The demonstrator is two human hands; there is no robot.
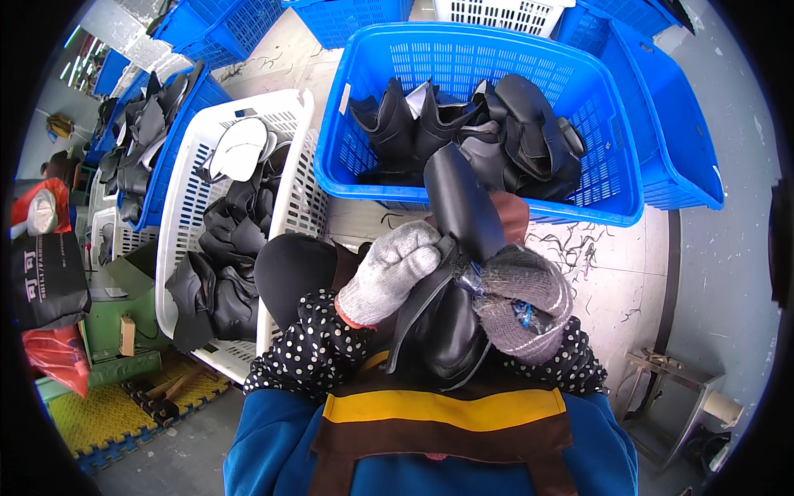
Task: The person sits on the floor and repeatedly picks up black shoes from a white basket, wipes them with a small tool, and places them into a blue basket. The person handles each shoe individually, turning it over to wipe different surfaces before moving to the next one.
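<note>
A: What's largest around the fingers of the left hand and right hand?
B: The pale, smooth floor. On it, ahead of the fingers, sits 1 blue plastic basket, round-cornered, its walls slotted, loaded with creased black leather-like pieces.
A: Next in size?
B: A white slotted basket, left of the left fingers, holding limp, folded dark pieces and flat, rounded white shapes.
A: And the work itself?
B: The glossy black shoe piece is between the 2 hands, its long rounded end pointing past the fingers toward the blue basket. A shiny bulge sits below them; I can't tell whether it's the same piece.
A: The fingers?
B: The left, in pale grey knit, pinch the piece's edge. The right, in fuzzy dark grey with thin pale stripes, curl beside it; their grip is hidden.
A: Smallest?
B: Crinkled blue plastic at the right fingers, and thin, curly dark scraps beyond them.
</note>
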